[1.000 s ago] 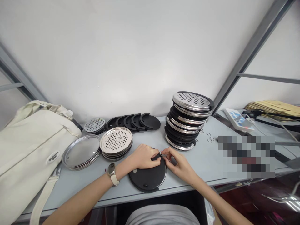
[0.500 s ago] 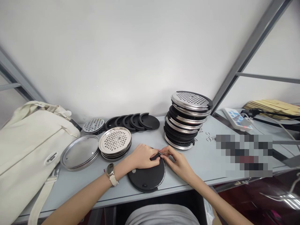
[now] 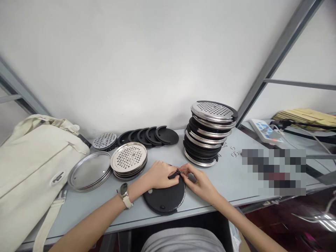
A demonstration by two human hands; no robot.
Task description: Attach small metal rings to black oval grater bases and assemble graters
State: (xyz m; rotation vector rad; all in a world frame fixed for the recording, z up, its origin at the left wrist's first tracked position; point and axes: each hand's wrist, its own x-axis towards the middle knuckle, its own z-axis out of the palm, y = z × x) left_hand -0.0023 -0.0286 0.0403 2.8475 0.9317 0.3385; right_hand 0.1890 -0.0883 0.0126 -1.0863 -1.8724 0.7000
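Observation:
A black round disc [image 3: 165, 201] with a shiny right edge lies flat near the front of the table. Over its upper part is my left hand [image 3: 161, 175], fingers closed on the disc's far rim and thumb bent against its top. My right hand [image 3: 196, 180] pinches a small, thin metal loop [image 3: 179, 171] at that same rim, its fingertips meeting those of my left hand. The fingers partly cover the loop, so its exact shape is hard to make out.
Left of my hands stand stacked perforated metal plates [image 3: 131, 157] and plain metal lids [image 3: 90, 169]. Black notched discs [image 3: 168, 135] overlap by the wall. A tall stack [image 3: 210, 136] rises at right, near loose metal rings [image 3: 235, 154]. A cream bag [image 3: 34, 168] fills the left side.
Both hands stay at the disc's far rim, with only slight finger movement. The view has shifted very slightly.

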